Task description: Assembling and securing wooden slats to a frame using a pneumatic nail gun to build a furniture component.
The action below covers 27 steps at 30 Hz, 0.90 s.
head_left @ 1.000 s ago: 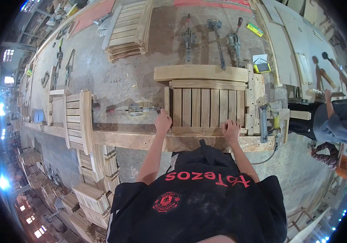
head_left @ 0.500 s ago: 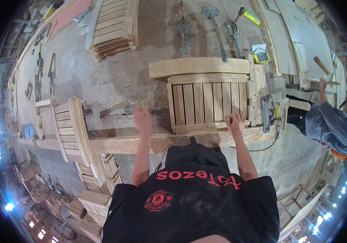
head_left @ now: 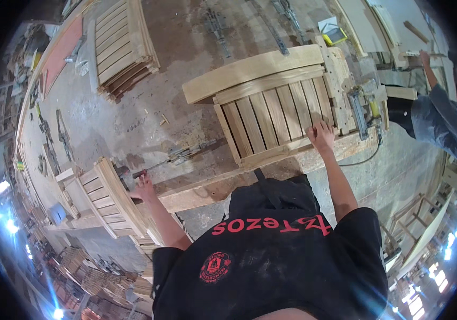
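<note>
A slatted wooden panel lies on the workbench in front of me, with a thick wooden beam along its far side. My right hand rests on the panel's near right part, fingers curled down over its near rail. To the left, my left hand reaches out with its fingers apart, beside the dark handle of a long bar clamp lying on the bench. Its fingertips are close to that handle; whether they touch it I cannot tell. A second slatted panel stands just left of this hand.
A stack of slatted panels sits at the far left of the bench. More bar clamps lie at the far side. At the right end are a nail gun and a yellow box. Another person works at the right.
My left hand has swung left and down, from mid-bench to the clamp's handle. My right hand stays on the panel. The whole view has turned and shifted.
</note>
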Each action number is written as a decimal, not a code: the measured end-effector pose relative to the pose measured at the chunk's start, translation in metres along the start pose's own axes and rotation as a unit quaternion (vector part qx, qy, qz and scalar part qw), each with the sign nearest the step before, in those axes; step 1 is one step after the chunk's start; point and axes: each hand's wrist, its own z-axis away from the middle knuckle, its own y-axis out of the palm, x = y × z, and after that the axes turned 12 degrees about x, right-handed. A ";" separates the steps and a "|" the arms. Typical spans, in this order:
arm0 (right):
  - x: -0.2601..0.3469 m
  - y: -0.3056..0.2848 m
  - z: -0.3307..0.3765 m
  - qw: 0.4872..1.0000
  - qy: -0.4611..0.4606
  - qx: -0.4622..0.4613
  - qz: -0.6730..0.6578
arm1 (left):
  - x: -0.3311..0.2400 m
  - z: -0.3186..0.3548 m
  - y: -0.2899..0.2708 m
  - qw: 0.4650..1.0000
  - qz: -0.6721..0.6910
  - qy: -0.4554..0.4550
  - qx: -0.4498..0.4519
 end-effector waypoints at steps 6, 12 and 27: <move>-0.006 -0.007 0.002 0.999 0.008 -0.002 -0.034 | 0.019 0.093 0.024 0.925 -0.160 0.045 0.341; -0.003 -0.002 0.002 0.998 0.002 0.019 -0.068 | 0.079 0.149 0.071 0.516 -0.641 0.045 0.567; -0.012 0.004 -0.003 0.998 0.026 -0.010 -0.061 | 0.156 0.166 0.077 0.280 -0.814 0.261 0.437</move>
